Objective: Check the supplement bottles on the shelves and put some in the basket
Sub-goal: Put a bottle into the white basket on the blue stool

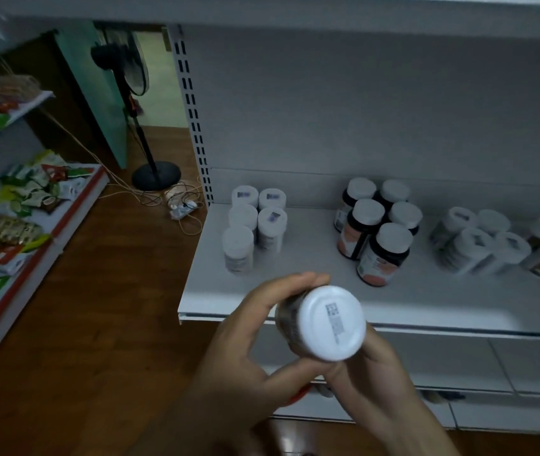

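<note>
Brown wooden floor (97, 307) forms an open aisle between two racks. Left rack: red-edged white shelves (74, 205) piled with green and red snack packets (31, 192), front edge running diagonally along the aisle. Far end: black pedestal fan (137, 77), round base on the floor. White power strip (184, 207) with loose tangled cables lies just beside that base, close to the slotted white upright (193, 110) of the right rack.

Right rack: white metal shelf (295, 291), plain back panel, next board well above, so tall headroom over the stock. Stock stands upright in clusters with bare gaps between:
- five white plastic bottles (255, 225) near the left edge
- five dark bottles with white caps and orange labels (377, 232) mid-shelf
- pale bottles (479, 241) further right, too blurred to read

Task item: round supplement bottle with white cap (329, 324), off the shelf, held in the air just in front of the shelf's front lip. It is tipped so the cap faces up toward the person's head; printed code sticker on the cap.

Left hand (252, 334) wraps it from the left, fingers curled over the far side, thumb underneath. Right hand (380, 366) grips from below-right, thumb against the body by the cap rim, fingers hidden behind the bottle. Both are clamped on it.
</note>
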A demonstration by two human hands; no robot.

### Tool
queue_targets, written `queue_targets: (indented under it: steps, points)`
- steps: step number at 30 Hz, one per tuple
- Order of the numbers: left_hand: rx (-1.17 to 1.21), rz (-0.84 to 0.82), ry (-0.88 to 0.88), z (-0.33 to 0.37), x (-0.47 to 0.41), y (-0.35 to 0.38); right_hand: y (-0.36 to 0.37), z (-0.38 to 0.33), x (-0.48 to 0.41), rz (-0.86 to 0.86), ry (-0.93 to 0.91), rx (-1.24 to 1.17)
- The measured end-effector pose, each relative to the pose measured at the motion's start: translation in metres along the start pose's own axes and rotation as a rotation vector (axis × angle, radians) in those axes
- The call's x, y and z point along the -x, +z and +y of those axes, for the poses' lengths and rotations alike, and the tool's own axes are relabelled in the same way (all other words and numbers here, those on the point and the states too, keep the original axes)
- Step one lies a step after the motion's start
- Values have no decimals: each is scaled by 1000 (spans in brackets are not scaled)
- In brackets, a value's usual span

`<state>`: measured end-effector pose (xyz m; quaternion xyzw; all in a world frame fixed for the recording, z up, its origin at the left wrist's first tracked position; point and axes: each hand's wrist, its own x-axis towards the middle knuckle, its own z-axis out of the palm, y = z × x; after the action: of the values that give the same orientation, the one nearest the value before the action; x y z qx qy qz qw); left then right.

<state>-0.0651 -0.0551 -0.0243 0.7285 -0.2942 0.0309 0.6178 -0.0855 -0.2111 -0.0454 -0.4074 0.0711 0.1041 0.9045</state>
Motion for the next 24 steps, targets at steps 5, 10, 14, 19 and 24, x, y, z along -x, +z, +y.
queue_targets:
  steps: [5,10,14,19,24]
  points:
    - [26,56,-16,-16,0,-9,-2,-2,-2,117,-151,235]
    - [604,180,-441,-16,1,-13,-5,-4,5,41,-300,598]
    - [701,215,-616,-16,5,-5,-8,-3,5,-59,-384,793]
    - [517,112,-633,-20,14,-4,-11,-5,1,-19,-345,699]
    - [418,59,-480,-21,19,-5,-12,2,-2,46,-237,571]
